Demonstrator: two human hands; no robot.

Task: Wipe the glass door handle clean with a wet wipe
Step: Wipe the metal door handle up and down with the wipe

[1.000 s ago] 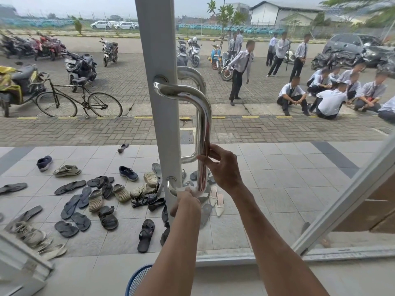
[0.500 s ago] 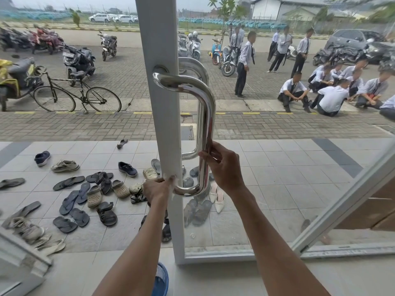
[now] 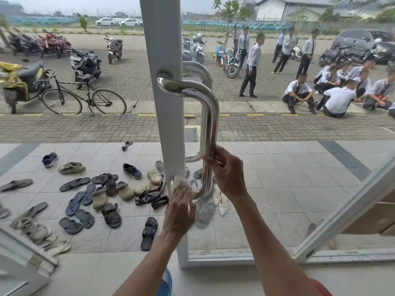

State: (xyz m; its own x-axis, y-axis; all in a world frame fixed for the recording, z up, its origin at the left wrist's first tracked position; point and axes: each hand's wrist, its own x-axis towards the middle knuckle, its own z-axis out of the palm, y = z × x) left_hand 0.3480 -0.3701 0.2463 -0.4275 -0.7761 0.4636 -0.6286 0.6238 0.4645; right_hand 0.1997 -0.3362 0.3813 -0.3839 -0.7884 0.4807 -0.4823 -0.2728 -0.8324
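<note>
Polished tubular steel door handle [image 3: 210,116] on white door frame [image 3: 162,124], lower bend rubbed with crumpled white wet wipe [image 3: 181,183] pinched in left hand [image 3: 180,212]. Right hand [image 3: 227,174] closed lightly around upright bar. Possible missed top bend; wipe could slip on slick steel.

both arms reach forward, left hand [image 3: 180,207] clenched, right hand [image 3: 227,175] pinching.

Handle's [image 3: 210,124] lower mount behind wet wipe [image 3: 181,183].
</note>
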